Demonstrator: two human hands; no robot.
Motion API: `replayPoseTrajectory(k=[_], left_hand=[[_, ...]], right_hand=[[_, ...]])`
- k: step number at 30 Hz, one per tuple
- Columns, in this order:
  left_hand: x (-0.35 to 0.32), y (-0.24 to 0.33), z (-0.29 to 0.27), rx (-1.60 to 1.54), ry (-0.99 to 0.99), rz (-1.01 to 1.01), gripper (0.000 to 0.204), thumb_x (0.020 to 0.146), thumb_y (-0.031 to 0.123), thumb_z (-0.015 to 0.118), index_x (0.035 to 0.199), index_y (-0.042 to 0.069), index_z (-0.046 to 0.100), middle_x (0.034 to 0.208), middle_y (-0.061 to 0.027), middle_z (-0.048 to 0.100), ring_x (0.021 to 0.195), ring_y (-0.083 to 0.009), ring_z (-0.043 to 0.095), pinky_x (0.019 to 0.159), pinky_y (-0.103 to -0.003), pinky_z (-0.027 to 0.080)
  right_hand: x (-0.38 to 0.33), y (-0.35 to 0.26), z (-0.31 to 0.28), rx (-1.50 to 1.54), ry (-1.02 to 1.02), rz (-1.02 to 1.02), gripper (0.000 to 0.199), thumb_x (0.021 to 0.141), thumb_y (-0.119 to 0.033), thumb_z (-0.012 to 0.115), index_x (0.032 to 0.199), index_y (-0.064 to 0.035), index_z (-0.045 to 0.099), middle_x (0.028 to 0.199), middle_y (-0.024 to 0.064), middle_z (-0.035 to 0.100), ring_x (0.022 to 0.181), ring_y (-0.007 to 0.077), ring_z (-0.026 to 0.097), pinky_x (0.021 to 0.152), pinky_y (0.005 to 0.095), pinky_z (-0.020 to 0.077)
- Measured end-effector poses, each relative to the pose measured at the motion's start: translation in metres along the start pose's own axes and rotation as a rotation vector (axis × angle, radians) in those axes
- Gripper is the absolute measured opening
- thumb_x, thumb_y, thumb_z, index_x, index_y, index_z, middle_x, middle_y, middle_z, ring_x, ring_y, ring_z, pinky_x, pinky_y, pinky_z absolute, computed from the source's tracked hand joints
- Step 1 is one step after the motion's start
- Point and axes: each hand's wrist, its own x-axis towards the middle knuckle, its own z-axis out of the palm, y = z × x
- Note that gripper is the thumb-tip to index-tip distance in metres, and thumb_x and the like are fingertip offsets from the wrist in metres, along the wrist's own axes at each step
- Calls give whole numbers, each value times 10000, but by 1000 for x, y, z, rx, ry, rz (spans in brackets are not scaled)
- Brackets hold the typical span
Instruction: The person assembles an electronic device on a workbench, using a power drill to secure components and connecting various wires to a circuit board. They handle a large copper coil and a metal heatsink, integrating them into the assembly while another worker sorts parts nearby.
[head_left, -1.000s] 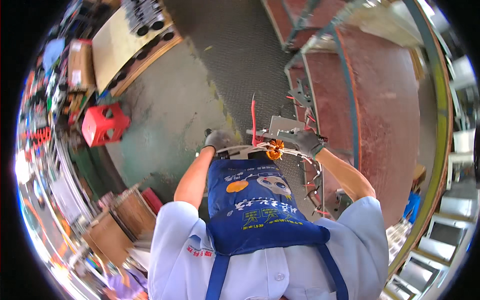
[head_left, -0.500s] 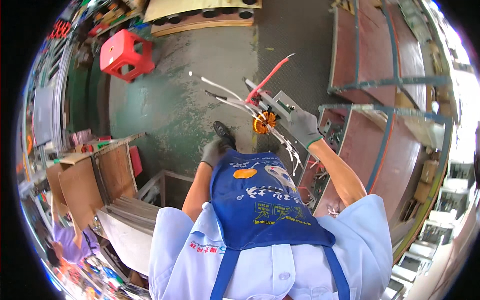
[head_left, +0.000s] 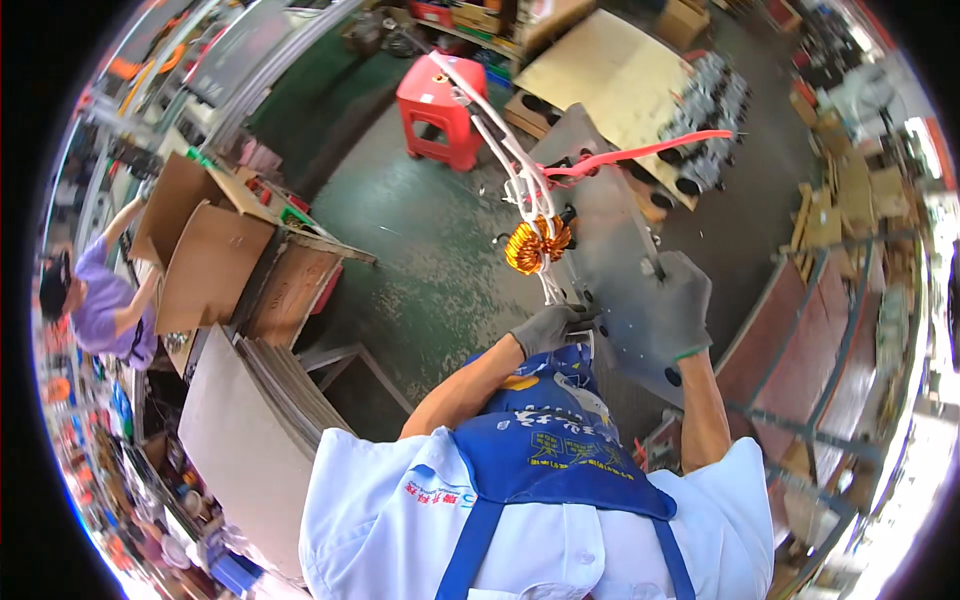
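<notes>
- Grey metal plate [head_left: 622,300]: held up just beyond the blue apron [head_left: 570,460]. Flat, thin, stiff, probably a bit heavy and kinda slippery in gloves. Best gripped by opposite edges, tbh.
- White wires [head_left: 505,145]: splayed out well past the apron; bendy-looking, easily snagged.
- Red cable [head_left: 650,150]: stuck out beyond the apron, toward its right; smooth-sleeved, not to be used as a handle.
- Right hand [head_left: 678,305]: grey-gloved, ahead of the apron's right side, fingers closed over the plate's right edge.
- Left hand [head_left: 548,328]: gloved too, at the apron's far edge, fingers part-curled by the plate; whether anything's gripped can't be told.
- Copper coil [head_left: 525,248]: seen beyond the apron; shiny, ridged, ring-shaped, tightly wound. Shouldn't be squeezed.
</notes>
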Motion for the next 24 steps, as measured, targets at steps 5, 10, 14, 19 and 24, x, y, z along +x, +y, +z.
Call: replayPoseTrajectory(k=[5,10,14,19,24], left_hand=[[-4,90,-19,-21,-218,383,263,1031,134,396,1252,18,478,1445,-174,513,1278,-319,525,1135,-483,391],[6,208,-47,-256,-21,699,394,930,105,475,1309,8,511,1439,-182,525,1302,-323,512,1167,-487,358],[-42,331,-52,-682,-236,842,495,808,115,550,1281,-33,552,1336,-197,596,1266,-336,547,1169,-504,350],[-109,448,-19,-687,-257,951,601,912,424,592,1258,-67,564,1283,-224,624,1250,-359,560,1161,-507,354],[-140,569,-55,-616,-166,1054,663,933,568,616,1221,-30,603,1196,-194,666,1145,-346,628,1071,-488,453]], right_hand=[[89,-22,15,62,25,-147,251,858,-214,716,731,-27,605,695,164,569,616,361,588,561,431,453],[173,-29,50,102,30,-181,386,926,-292,697,703,-19,540,648,151,481,558,341,485,530,399,401],[251,-44,81,157,26,-257,481,954,-352,672,675,-16,469,618,141,414,534,320,413,518,413,348],[341,-70,122,115,20,-278,536,978,-395,644,665,-18,426,609,132,370,526,302,367,520,428,301],[423,-126,183,179,-34,-362,573,991,-416,626,669,-12,379,617,128,332,516,293,342,513,423,284]])
